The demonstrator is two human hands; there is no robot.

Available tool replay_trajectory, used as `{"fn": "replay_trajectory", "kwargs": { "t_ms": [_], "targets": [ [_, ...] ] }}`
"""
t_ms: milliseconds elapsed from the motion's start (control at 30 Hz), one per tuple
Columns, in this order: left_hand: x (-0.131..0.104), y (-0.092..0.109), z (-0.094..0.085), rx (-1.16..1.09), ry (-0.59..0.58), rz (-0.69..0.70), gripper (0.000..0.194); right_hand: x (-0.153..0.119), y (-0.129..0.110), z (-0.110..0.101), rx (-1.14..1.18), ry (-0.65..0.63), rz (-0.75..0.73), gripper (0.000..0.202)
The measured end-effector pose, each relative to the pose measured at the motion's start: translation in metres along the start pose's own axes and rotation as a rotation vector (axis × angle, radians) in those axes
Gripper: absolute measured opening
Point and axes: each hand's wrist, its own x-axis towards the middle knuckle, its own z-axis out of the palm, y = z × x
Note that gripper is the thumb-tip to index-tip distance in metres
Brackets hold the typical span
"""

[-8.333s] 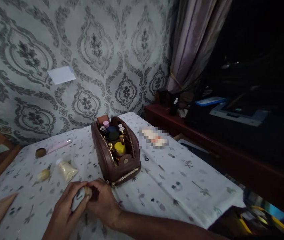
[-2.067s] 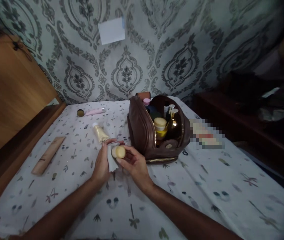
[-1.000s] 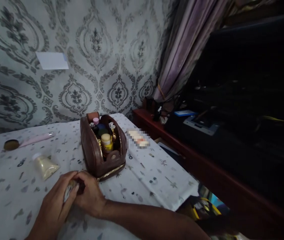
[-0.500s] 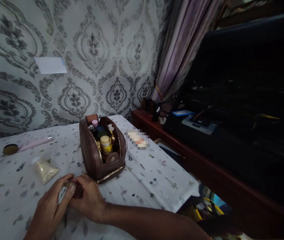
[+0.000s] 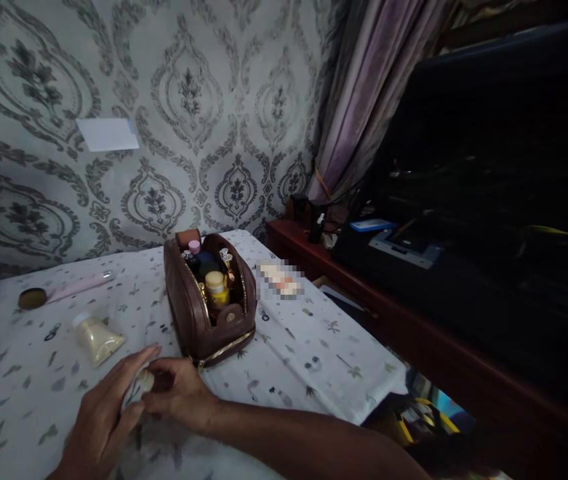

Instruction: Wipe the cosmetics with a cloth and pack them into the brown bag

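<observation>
My left hand (image 5: pixel 109 407) is wrapped round a small pale container (image 5: pixel 137 388) near the front of the table. The fingertips of my right hand (image 5: pixel 179 393) pinch the cream-coloured top of that container. Just behind my hands stands an unzipped brown leather bag (image 5: pixel 191 310). Inside it are a yellow jar (image 5: pixel 217 290), a pink cap (image 5: pixel 194 246) and several other small bottles. A pouch-like tube of pale yellow contents (image 5: pixel 98 339) with a white cap lies left of the bag.
A pink brush-like item (image 5: pixel 77 287) with a dark round end lies at the back left. A blurred-out item (image 5: pixel 280 278) is right of the bag. Beyond the patterned cloth (image 5: pixel 314 363) stands a dark red wooden unit (image 5: pixel 414 340) holding a black panel.
The view has shifted slightly. My right fingers have moved on the container's top, and more of the container now shows between my hands.
</observation>
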Motion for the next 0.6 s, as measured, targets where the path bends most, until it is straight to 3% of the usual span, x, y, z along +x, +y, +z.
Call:
{"fn": "replay_trajectory", "kwargs": {
  "t_ms": [100, 200, 333, 400, 600],
  "targets": [
    [0.003, 0.008, 0.001, -0.175, 0.089, -0.173, 0.037, 0.002, -0.003, 0.001, 0.121, 0.038, 0.044, 0.073],
    [0.010, 0.013, 0.000, -0.271, 0.142, -0.256, 0.018, 0.003, -0.003, 0.001, 0.185, 0.011, 0.040, 0.075],
    [0.018, 0.015, -0.008, -0.088, 0.101, -0.185, 0.014, 0.004, 0.001, 0.000, 0.257, -0.008, 0.028, 0.073],
    [0.019, 0.014, -0.010, -0.025, 0.137, -0.113, 0.016, 0.004, 0.001, 0.000, 0.288, -0.022, 0.034, 0.072],
    [0.010, 0.014, 0.000, -0.081, 0.159, -0.052, 0.025, -0.001, 0.002, 0.001, 0.385, -0.048, 0.097, 0.068]
  ]
}}
